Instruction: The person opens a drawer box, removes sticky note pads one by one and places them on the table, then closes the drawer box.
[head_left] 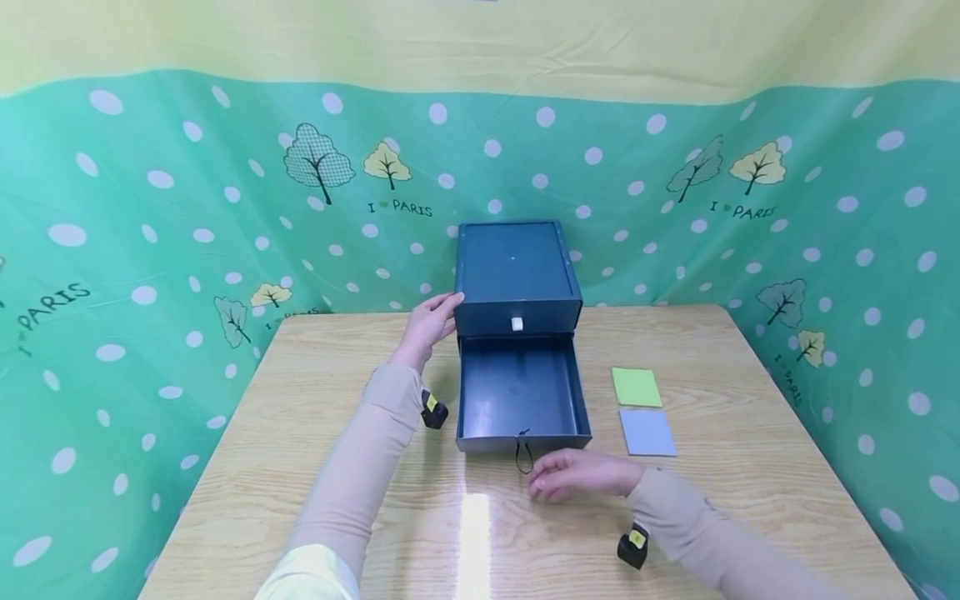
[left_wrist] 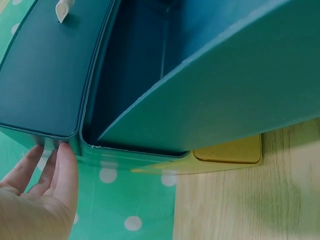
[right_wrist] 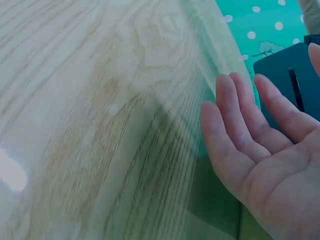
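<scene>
A dark blue drawer box (head_left: 517, 262) stands on the table, its upper drawer front closed with a white pull tab (head_left: 517, 323). Below it, the pulled-out drawer (head_left: 525, 392) shows a bare inside, and a black cord loop (head_left: 523, 457) hangs at its front. My left hand (head_left: 429, 327) rests its fingertips on the left side of the box near the upper front corner; the left wrist view shows those fingers (left_wrist: 64, 167) nearly straight. My right hand (head_left: 581, 473) is just right of the cord loop, in front of the open drawer, with relaxed fingers (right_wrist: 227, 107) and nothing held.
To the right of the drawer lie a green square pad (head_left: 637, 387) and a blue square pad (head_left: 647, 432) on the wooden table (head_left: 300, 483). A yellow section (left_wrist: 227, 150) sits lowest on the box. A green dotted curtain (head_left: 187, 250) surrounds the table's back and sides.
</scene>
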